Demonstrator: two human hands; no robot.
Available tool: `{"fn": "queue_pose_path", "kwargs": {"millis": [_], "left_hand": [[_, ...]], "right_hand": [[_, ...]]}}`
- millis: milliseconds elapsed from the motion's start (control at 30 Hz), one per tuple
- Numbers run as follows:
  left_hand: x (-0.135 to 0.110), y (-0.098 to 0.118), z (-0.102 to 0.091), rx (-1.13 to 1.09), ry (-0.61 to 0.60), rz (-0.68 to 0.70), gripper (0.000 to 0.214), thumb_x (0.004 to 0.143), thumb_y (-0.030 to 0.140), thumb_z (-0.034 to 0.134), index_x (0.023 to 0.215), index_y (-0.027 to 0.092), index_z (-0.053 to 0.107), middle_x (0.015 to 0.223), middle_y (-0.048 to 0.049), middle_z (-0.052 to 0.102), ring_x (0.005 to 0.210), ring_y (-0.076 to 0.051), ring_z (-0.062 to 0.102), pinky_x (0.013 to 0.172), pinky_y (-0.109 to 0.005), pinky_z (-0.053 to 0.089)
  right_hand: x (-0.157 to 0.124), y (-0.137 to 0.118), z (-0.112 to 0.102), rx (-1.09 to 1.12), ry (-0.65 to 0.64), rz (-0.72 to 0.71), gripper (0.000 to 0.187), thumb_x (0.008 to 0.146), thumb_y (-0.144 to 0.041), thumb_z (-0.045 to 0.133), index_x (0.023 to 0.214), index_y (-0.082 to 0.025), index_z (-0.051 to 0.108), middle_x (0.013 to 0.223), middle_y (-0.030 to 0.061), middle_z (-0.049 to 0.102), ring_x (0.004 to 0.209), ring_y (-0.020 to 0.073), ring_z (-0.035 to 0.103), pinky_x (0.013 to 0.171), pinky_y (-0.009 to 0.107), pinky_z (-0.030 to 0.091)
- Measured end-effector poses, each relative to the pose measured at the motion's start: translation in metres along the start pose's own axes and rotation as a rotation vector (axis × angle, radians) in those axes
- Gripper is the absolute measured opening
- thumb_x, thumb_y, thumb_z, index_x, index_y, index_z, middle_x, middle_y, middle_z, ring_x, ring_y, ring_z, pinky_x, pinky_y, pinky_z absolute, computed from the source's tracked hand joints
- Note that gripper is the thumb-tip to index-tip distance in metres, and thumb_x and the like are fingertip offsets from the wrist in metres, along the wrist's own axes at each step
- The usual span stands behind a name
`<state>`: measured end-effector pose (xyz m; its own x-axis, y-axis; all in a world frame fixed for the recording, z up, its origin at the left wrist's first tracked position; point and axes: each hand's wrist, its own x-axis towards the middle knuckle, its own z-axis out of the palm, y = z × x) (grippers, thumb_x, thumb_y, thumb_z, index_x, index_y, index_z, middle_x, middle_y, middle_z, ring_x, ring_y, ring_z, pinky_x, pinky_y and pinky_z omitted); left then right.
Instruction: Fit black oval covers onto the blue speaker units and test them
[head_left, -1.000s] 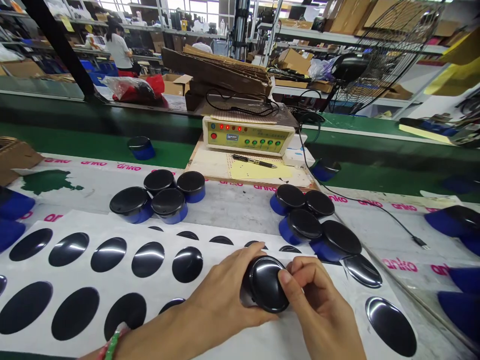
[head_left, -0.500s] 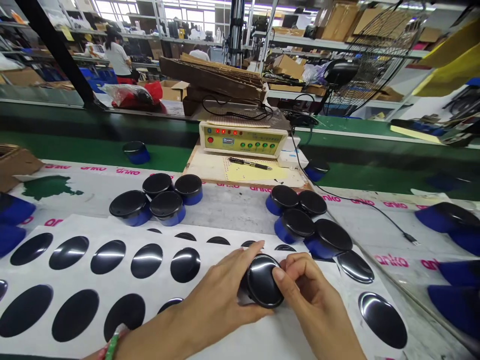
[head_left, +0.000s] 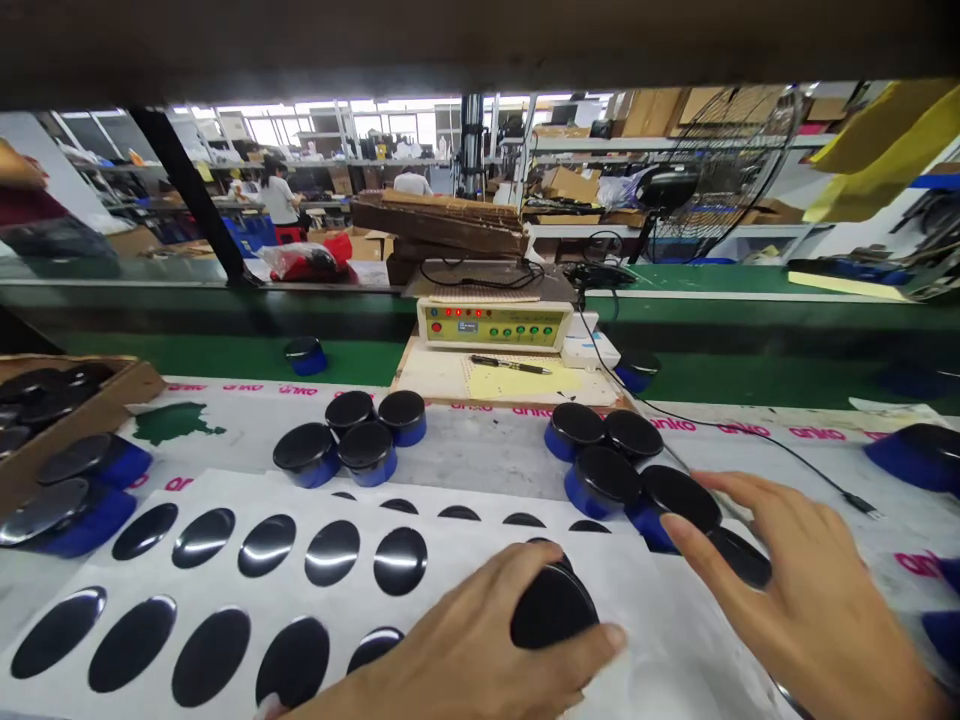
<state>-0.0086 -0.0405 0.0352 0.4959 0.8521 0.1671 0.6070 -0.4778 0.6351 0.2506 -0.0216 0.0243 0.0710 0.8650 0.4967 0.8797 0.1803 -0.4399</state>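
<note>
My left hand is wrapped round a black round piece, its dark flat face turned up, held over the white sticker sheet. Oval-looking glossy black stickers run in rows across that sheet. With thumb and forefinger spread, my right hand is at the nearest of several blue round pieces with black tops. Whether its fingertips touch that piece I cannot tell. One black sticker lies partly behind the right hand.
Another cluster of blue, black-topped pieces stands left of centre. Behind are a control box with lit red lights and a pen. A black cable crosses the right side. A cardboard box holds black pieces at left.
My right hand has left the black piece in my left hand and moved right, its fingers opening. The view has tilted up and shifted left, bringing the cardboard box's contents into sight.
</note>
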Motion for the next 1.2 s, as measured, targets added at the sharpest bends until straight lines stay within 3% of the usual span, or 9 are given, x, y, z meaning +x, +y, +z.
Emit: {"fn": "queue_pose_path", "kwargs": {"millis": [167, 267, 367, 467, 667, 767, 867, 1000, 1200], "left_hand": [[0.072, -0.068, -0.094, 0.339, 0.284, -0.238, 0.048, 0.093, 0.038, 0.047, 0.14, 0.033, 0.039, 0.145, -0.0082, 0.03, 0.118, -0.028, 0.055, 0.104, -0.047, 0.041], [0.121, -0.132, -0.144, 0.44, 0.334, -0.399, 0.045, 0.091, 0.031, 0.055, 0.133, 0.018, 0.046, 0.138, -0.014, 0.041, 0.112, -0.029, 0.056, 0.097, -0.054, 0.043], [0.145, -0.179, -0.161, 0.502, 0.353, -0.503, 0.034, 0.09, 0.03, 0.058, 0.121, 0.017, 0.053, 0.124, -0.0094, 0.056, 0.105, -0.023, 0.059, 0.087, -0.045, 0.051], [0.145, -0.195, -0.16, 0.559, 0.373, -0.49, 0.033, 0.09, 0.032, 0.059, 0.119, 0.016, 0.055, 0.121, -0.0087, 0.058, 0.102, -0.023, 0.06, 0.086, -0.044, 0.052], [0.142, -0.145, -0.156, 0.65, 0.353, -0.172, 0.049, 0.089, 0.045, 0.046, 0.124, 0.012, 0.054, 0.133, -0.0134, 0.049, 0.127, -0.039, 0.041, 0.104, -0.052, 0.034], [0.135, -0.097, -0.147, 0.667, 0.269, 0.043, 0.041, 0.088, 0.043, 0.046, 0.116, 0.016, 0.06, 0.13, -0.0134, 0.051, 0.125, -0.032, 0.045, 0.108, -0.045, 0.033], [0.121, -0.054, -0.137, 0.677, 0.243, 0.193, 0.037, 0.093, 0.042, 0.041, 0.112, 0.019, 0.062, 0.126, -0.0097, 0.054, 0.122, -0.027, 0.046, 0.108, -0.04, 0.033], [0.118, -0.025, -0.13, 0.664, 0.292, 0.312, 0.034, 0.094, 0.036, 0.042, 0.104, 0.014, 0.067, 0.115, -0.0117, 0.061, 0.113, -0.027, 0.051, 0.101, -0.041, 0.039], [0.14, -0.017, -0.129, 0.613, 0.283, 0.296, 0.031, 0.093, 0.031, 0.044, 0.1, 0.012, 0.068, 0.105, -0.0106, 0.067, 0.102, -0.027, 0.058, 0.093, -0.043, 0.044]], "right_hand": [[0.028, 0.028, 0.009, -0.163, -0.279, -0.049, 0.052, 0.088, -0.059, 0.045, 0.126, -0.025, 0.052, 0.118, 0.0111, 0.061, 0.1, 0.0341, 0.06, 0.071, 0.042, 0.049], [0.028, 0.026, 0.004, -0.043, -0.394, -0.042, 0.045, 0.089, -0.052, 0.047, 0.129, -0.031, 0.053, 0.115, 0.0091, 0.06, 0.084, 0.0266, 0.066, 0.06, 0.034, 0.05], [0.024, 0.026, -0.009, 0.063, -0.401, -0.03, 0.036, 0.087, -0.046, 0.053, 0.12, -0.034, 0.058, 0.117, 0.0079, 0.056, 0.068, 0.0188, 0.064, 0.059, 0.031, 0.052], [0.018, 0.032, -0.02, 0.126, -0.329, 0.056, 0.028, 0.086, -0.043, 0.054, 0.111, -0.033, 0.06, 0.115, 0.0062, 0.058, 0.065, 0.0168, 0.061, 0.056, 0.029, 0.051], [0.019, 0.033, -0.032, 0.281, -0.184, 0.11, 0.025, 0.088, -0.041, 0.053, 0.108, -0.03, 0.061, 0.114, 0.0051, 0.062, 0.1, 0.0243, 0.061, 0.067, 0.028, 0.052], [0.028, 0.003, -0.037, 0.346, -0.166, -0.015, 0.022, 0.088, -0.037, 0.053, 0.106, -0.031, 0.064, 0.119, 0.0048, 0.062, 0.108, 0.0257, 0.058, 0.083, 0.034, 0.051], [0.041, -0.048, -0.032, 0.349, -0.333, -0.255, 0.018, 0.088, -0.027, 0.054, 0.1, -0.031, 0.067, 0.117, 0.0035, 0.062, 0.104, 0.0231, 0.06, 0.089, 0.034, 0.049], [0.055, -0.119, 0.015, 0.242, -0.466, -0.601, 0.017, 0.082, -0.012, 0.055, 0.084, -0.024, 0.067, 0.086, -0.0007, 0.067, 0.082, 0.0173, 0.063, 0.08, 0.029, 0.051], [0.062, -0.168, 0.079, 0.112, -0.384, -0.628, 0.019, 0.091, -0.033, 0.05, 0.093, -0.024, 0.066, 0.091, -0.0069, 0.067, 0.085, 0.0151, 0.065, 0.079, 0.03, 0.052]]}}
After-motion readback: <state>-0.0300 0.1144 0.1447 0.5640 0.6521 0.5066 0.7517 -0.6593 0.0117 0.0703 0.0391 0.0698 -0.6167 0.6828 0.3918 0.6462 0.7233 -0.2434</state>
